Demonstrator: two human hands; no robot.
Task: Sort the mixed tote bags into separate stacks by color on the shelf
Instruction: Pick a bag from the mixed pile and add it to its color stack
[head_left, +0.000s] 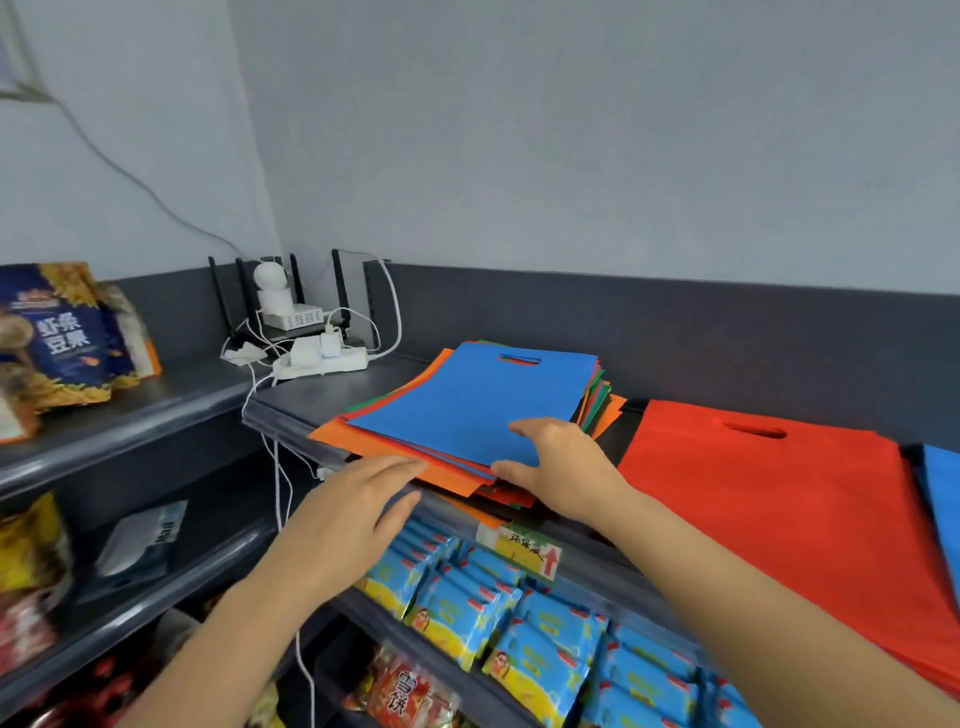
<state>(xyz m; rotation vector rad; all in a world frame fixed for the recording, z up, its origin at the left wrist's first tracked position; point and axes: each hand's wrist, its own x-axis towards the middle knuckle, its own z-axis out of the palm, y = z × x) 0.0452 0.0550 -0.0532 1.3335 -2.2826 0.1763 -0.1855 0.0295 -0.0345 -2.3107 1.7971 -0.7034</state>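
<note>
A mixed stack of tote bags (374, 439) lies on the dark grey top shelf (332, 387), with orange, red and green edges showing. A blue tote bag (467, 400) with a cut-out handle lies on top. My right hand (561, 467) pinches the blue bag's near right corner, fingers on top and thumb at its front edge. My left hand (353, 509) rests with straight fingers against the front edge of the stack. To the right, a red tote bag (769, 499) lies flat on the shelf. Another blue bag (943, 493) shows at the frame's right edge.
A router with antennas, a small white camera (272, 291) and a white power strip (322, 361) with cables sit in the shelf's back corner. Snack bags (57, 338) stand on the left shelf. Blue snack packets (519, 618) and a yellow label (527, 553) lie below.
</note>
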